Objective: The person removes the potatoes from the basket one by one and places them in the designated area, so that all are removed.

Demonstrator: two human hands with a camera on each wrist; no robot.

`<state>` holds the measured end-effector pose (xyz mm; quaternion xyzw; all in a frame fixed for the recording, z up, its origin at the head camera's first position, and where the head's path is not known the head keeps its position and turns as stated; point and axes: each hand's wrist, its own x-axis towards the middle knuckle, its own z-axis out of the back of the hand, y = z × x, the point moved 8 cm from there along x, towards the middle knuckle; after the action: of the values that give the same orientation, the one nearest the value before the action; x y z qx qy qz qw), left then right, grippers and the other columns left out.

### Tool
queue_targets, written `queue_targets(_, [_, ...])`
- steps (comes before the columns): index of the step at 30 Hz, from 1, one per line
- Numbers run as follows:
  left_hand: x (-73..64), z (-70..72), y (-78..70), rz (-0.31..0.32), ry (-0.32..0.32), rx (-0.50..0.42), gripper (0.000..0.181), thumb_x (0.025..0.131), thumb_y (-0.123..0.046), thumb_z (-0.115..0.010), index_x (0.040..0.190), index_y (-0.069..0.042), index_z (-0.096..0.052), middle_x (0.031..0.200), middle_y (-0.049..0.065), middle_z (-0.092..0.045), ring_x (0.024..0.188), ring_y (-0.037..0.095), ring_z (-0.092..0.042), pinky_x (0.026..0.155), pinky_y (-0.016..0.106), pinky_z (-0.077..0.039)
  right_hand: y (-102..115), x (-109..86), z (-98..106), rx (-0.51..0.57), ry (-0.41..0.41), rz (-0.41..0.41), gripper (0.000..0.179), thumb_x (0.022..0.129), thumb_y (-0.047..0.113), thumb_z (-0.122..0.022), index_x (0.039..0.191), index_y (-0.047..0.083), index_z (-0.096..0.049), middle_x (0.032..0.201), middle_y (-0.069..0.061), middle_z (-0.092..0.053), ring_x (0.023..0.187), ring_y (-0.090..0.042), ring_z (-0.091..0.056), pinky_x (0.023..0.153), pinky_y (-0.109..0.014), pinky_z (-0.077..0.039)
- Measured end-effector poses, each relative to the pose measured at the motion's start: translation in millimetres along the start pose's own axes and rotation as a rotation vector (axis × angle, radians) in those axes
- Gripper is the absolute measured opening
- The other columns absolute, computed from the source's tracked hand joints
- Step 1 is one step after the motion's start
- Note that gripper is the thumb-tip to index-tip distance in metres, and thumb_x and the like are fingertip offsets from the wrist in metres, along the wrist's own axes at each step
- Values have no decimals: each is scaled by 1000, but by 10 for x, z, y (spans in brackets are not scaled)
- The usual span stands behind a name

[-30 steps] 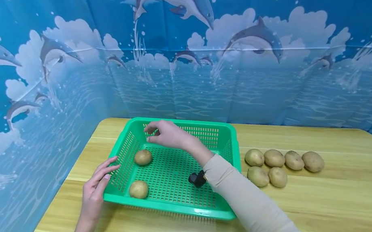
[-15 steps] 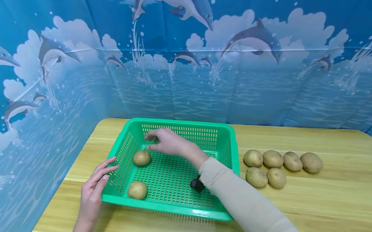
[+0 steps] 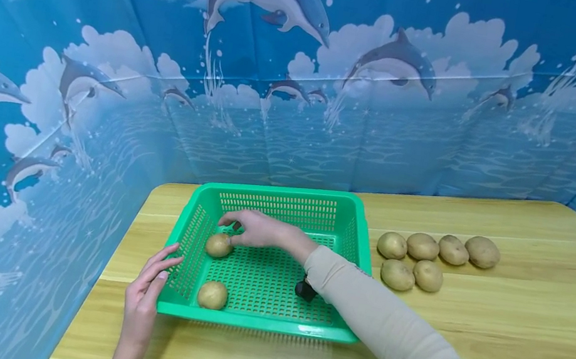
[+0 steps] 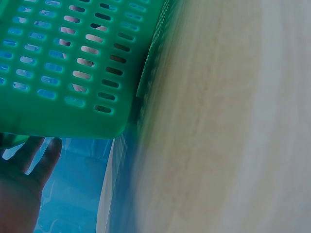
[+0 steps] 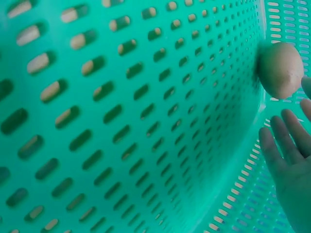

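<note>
In the head view, a green plastic basket point(image 3: 253, 320) stands on the wooden table. My left hand point(image 3: 147, 292) rests against the basket's left end, its fingers extended over the rim. Inside that end lie two potatoes, the farther potato point(image 3: 218, 245) and the nearer potato point(image 3: 212, 295). My right hand point(image 3: 257, 229) reaches into the basket just behind the farther potato, with the thumb at its right side. In the right wrist view, that potato point(image 5: 282, 71) sits on the basket floor; the fingers point(image 5: 284, 141) are spread beside it, not wrapped round it.
Several potatoes lie on the table right of the basket, among them a front potato point(image 3: 397, 275) and a far-right potato point(image 3: 482, 252). A dolphin-print curtain point(image 3: 296, 130) hangs behind and left of the table point(image 3: 501, 342). A black wrist camera point(image 3: 305, 290) hangs below my right forearm.
My right hand has lowered inside the basket, down to the farther potato. The left hand keeps its place at the rim, and the potatoes have not moved.
</note>
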<state>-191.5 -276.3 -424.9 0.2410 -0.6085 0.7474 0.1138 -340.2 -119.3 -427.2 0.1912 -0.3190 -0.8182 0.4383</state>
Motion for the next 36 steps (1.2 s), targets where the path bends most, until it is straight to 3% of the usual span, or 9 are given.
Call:
queue_targets(8, [6,-9,8,7,6,4,30,100,7,-40,117,10,-65,138,19,-53,136,29,-41,109,28,-32,-50,39,-127,-42,39,-23,48,98,21,-62,144,15,-50,144,-3,-50,129,-23,-49,102,-37,-43])
queue_targets(17, [6,-13,-2,6,12,13,31,100,7,-40,117,10,-65,139,17,-53,136,29,-40,110,28,-31,-24,35,-169,-29,52,-1,49,98,17,-63,144,11,-49,144,-3,-50,129,-22,-51,102,-33,-43])
queue_targets(36, [3,-26,-44,-25,14,7,30,99,10,-39,118,13,-63,139,25,-50,136,28,-41,108,25,-32,31,42,-206,-47,28,23,51,89,22,-76,136,18,-58,132,4,-59,114,-11,-58,93,-25,-46])
